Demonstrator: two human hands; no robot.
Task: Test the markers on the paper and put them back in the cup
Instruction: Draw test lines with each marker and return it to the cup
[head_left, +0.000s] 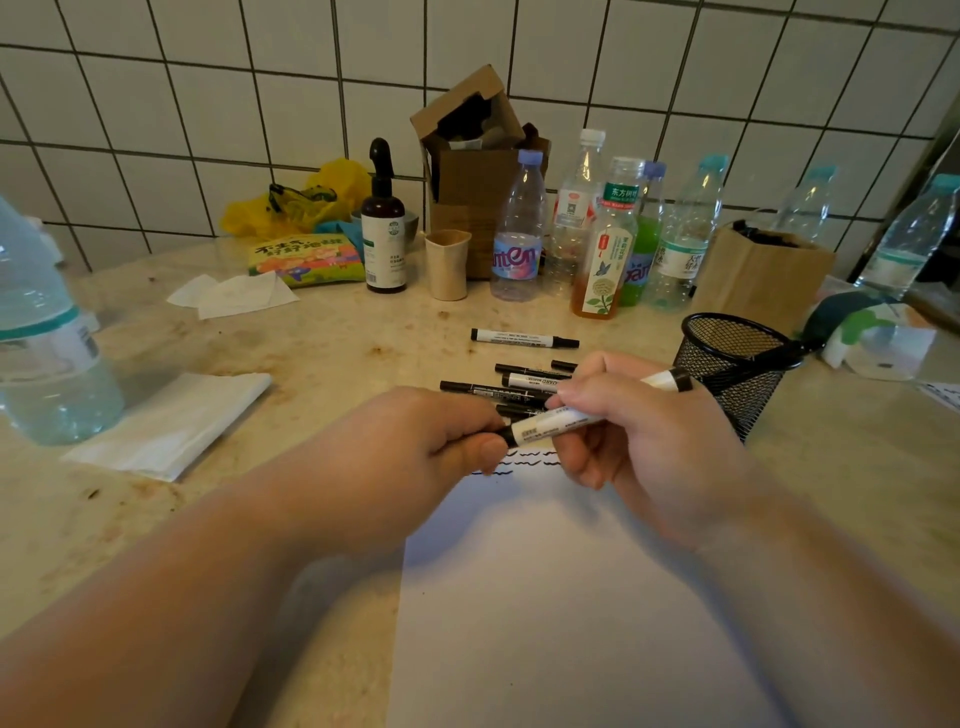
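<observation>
White paper (561, 597) lies on the tabletop (322, 343) before the person, its far edge marked with short black wavy strokes (530, 457); above those strokes both hands hold one marker (566, 418), which lies tilted, its far end raised toward the right; the left hand (415, 447) pinches the black near end between thumb and curled fingers; the right hand (623, 415) grips the white barrel, fingers wrapped round it, with the black far tip jutting out past the knuckles. Whether the cap is on or coming off I cannot tell. Just beyond the hands a loose heap of markers (519, 384) rests on the tabletop, and one more marker (524, 338) lies apart, farther back. The black mesh cup (732, 374) stands upright to the right of the heap, near the right hand. Behind, along the tiled wall (208, 104), stand several plastic bottles (519, 234), a dark pump bottle (383, 223), a beige cup (448, 265), a cardboard box (467, 156) and a paper bag (763, 270); a large water bottle (47, 332) stands at far left beside a folded tissue (171, 426).
</observation>
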